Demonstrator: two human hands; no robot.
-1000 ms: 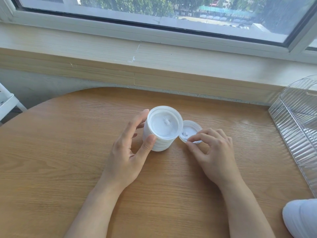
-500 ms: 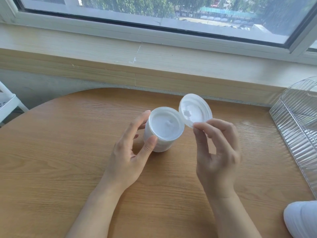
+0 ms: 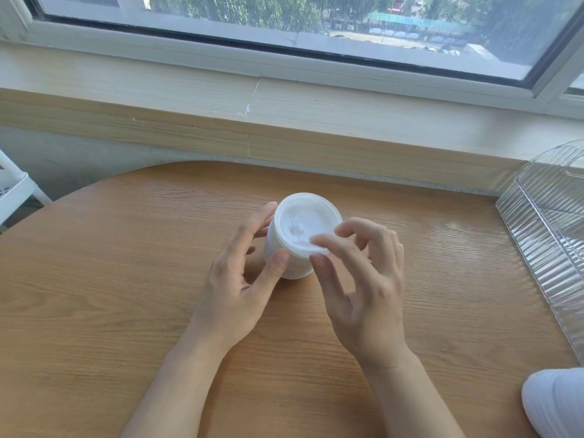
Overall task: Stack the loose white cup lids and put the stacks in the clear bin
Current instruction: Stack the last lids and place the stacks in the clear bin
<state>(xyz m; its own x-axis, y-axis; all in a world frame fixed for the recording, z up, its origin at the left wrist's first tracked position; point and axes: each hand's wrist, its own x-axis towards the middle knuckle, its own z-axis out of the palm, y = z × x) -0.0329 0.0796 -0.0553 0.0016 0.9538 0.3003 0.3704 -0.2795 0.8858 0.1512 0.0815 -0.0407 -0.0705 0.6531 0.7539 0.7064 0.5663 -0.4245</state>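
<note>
While L hand grips lid stack, R hand pinches top lid (no legible writing).

Matt white plastic lids stacked on a smooth wood-grain table, with a glossy ribbed clear plastic bin right of the stack.
</note>
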